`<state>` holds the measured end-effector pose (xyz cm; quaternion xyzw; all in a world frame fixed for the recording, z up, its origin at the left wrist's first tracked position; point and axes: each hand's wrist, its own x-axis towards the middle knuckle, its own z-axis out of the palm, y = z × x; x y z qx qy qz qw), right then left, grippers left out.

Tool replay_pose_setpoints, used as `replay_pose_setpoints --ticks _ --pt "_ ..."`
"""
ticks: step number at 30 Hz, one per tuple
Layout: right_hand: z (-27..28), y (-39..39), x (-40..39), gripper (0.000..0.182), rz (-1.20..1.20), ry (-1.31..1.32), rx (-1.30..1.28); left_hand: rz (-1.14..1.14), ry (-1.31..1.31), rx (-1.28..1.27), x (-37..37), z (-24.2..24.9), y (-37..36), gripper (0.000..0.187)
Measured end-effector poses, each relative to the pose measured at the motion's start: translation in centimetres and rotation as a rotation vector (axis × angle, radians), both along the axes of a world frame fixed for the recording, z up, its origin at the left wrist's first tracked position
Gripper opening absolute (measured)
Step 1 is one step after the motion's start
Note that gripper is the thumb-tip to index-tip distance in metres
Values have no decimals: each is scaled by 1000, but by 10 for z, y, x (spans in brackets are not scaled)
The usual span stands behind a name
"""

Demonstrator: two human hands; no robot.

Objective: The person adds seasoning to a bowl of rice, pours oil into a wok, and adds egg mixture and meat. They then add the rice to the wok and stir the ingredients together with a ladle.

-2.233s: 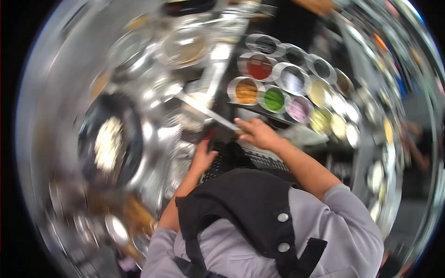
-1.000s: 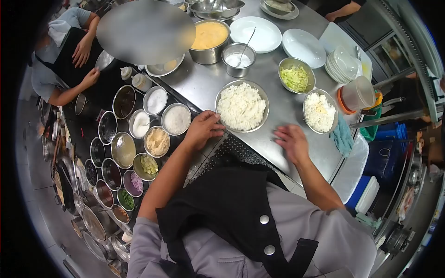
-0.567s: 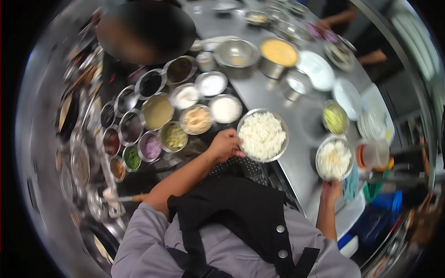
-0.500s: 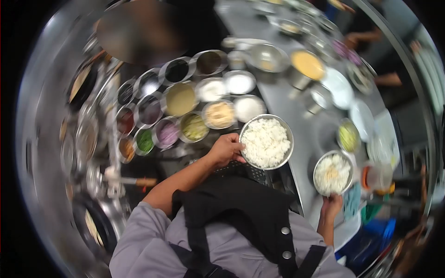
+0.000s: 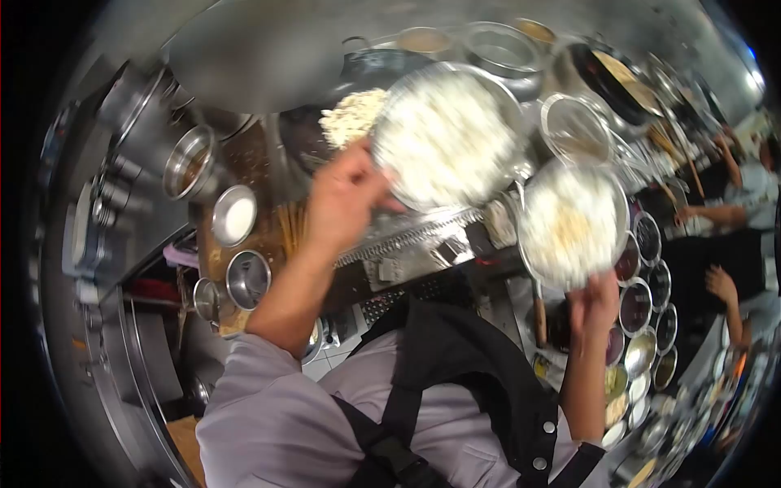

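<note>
two bowls held up — left hand (image 5: 346,191), fingers clamped on near-left rim of large bowl (image 5: 514,114); right hand (image 5: 598,301) gripping near edge of small bowl (image 5: 622,207), finger spacing too blurred to tell — risk of tipping, spilling rice (image 5: 443,138), from one-sided grips.

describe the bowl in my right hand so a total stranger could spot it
From the black apron, look up to the right hand. It holds the smaller bowl of white food, set apart by a yellowish patch that the larger bowl at the left hand lacks.
</note>
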<state>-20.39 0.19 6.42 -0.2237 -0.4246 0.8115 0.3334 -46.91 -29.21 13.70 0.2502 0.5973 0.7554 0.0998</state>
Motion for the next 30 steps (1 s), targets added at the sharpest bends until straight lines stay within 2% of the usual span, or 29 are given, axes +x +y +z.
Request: replay_pose_setpoints --ticks 1,2,3,4,5,7,8,9,11,12,13,14,15,17,19,20,22,23,24,25,27,29,30 --pt "11 5 -73 47 155 45 43 176 202 -87 -44 2 -23 30" --pt "21 9 -139 44 187 -10 108 326 308 -249 -72 22 -37 31" --pt "31 11 -201 42 301 -9 192 457 460 -327 -112 20 -46 27" --pt "45 -1 -258 37 291 -70 367 534 508 -378 -150 15 -53 21" --pt "47 -11 -309 30 227 -171 730 544 502 -374 -182 3 -60 21" --pt "29 -23 -393 26 -18 -324 1658 794 937 -827 -226 -23 -64 14" --pt "9 -41 -423 25 2 -397 1703 737 898 -984 -234 -37 -59 12" --pt "-13 -59 -448 25 22 -472 1747 589 699 -1153 -258 -69 -56 9" --pt "-45 -81 -479 26 226 -622 1672 387 781 -1413 -266 -107 -52 17" --pt "-49 -83 -493 25 252 -645 1696 391 773 -1415 -275 -111 -56 17" --pt "-49 -80 -509 25 260 -641 1700 452 801 -1363 -283 -113 -60 17" --pt "-42 -77 -520 24 190 -522 1830 503 827 -1314 -287 -110 -63 17" --pt "-33 -77 -524 23 117 -401 1947 573 808 -1281 -292 -99 -71 15" --pt "-1 -78 -522 13 18 -284 2020 691 816 -1119 -284 -72 -91 10" --pt "17 -66 -517 13 -54 -205 2101 801 1008 -880 -275 -56 -110 8" --pt "27 -64 -510 13 -52 -207 2102 804 1014 -803 -264 -49 -116 12" --pt "45 -60 -494 13 -102 -41 2075 766 1045 -782 -247 -50 -123 12" --pt "31 -48 -498 13 -107 -34 2079 730 1075 -760 -242 -51 -125 13" --pt "1 -31 -505 13 9 -222 2170 689 1085 -896 -242 -65 -129 15" --pt "-17 -20 -505 12 128 -431 2238 661 983 -1093 -241 -80 -127 15" --pt "1 -12 -497 11 104 -409 2231 709 1047 -1031 -243 -85 -128 13" --pt "23 -10 -473 13 -187 -195 1969 833 925 -760 -241 -76 -126 10" --pt "33 -9 -456 12 -327 -219 1808 925 879 -686 -231 -63 -116 8"
